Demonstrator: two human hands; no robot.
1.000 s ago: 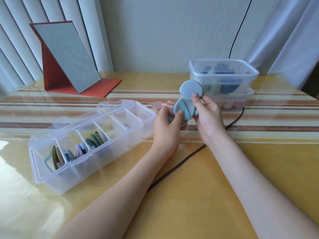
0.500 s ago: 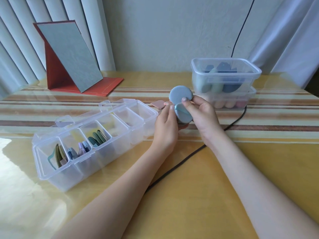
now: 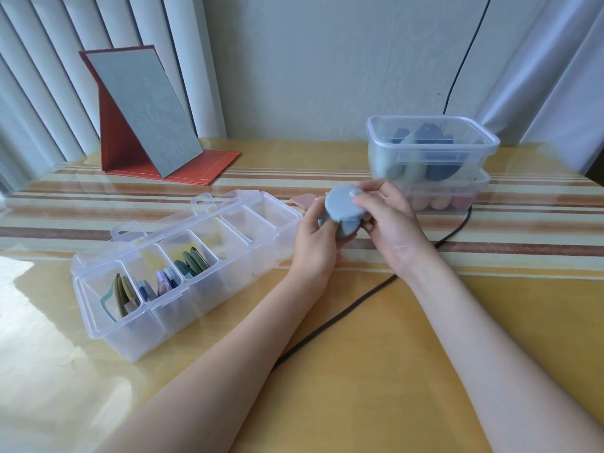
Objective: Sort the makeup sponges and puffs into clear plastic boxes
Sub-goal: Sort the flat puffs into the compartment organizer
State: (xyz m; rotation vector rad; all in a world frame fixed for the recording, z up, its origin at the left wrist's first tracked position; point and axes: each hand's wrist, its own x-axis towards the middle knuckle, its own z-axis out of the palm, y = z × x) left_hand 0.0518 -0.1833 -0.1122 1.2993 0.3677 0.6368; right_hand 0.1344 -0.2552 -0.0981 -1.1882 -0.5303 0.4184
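I am partway done. Both my hands hold a small stack of round blue puffs (image 3: pixel 341 212) above the table: my left hand (image 3: pixel 315 245) grips it from below, my right hand (image 3: pixel 387 220) pinches the top one. The long box (image 3: pixel 183 266) on the left has six slots; three hold puffs. Two stacked boxes (image 3: pixel 431 158) far right are partly full. One pink puff (image 3: pixel 302 201) waits.

A single head-worn wide-angle view looks forward and down across the table (image 3: pixel 376 371) toward the wall at 12 o'clock. Both forearms enter from the bottom edge, near the lens. The divided box (image 3: pixel 183 273) lies at 10 o'clock, the stacked tubs (image 3: pixel 431 152) at 1 o'clock.
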